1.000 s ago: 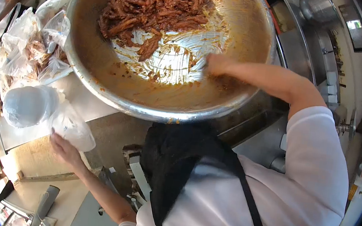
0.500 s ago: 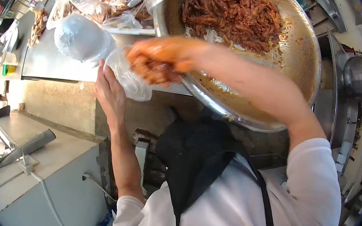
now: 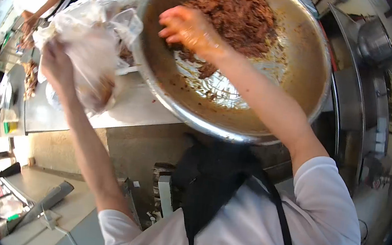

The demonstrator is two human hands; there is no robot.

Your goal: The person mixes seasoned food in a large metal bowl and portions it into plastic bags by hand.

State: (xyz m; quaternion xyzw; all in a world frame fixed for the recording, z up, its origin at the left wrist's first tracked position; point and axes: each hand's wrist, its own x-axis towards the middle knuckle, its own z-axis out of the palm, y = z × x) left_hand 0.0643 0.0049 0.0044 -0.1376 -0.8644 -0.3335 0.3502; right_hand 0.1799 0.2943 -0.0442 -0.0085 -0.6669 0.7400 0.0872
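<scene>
Steel bowl (image 3: 309, 80): right hand (image 3: 188, 28) over it at 10 o'clock, fingers parted, unloaded. Bag (image 3: 92, 68) at bowl's 9 o'clock, top grasped by fingers of left hand (image 3: 57, 66).

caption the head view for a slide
Left hand grips a plastic bag; sauce-smeared right hand is over a large metal bowl of reddish-brown food.

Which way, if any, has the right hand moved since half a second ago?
Yes: judged against the metal bowl, the right hand has gone from outside the lower-left rim to over the interior, up in the picture.
</scene>
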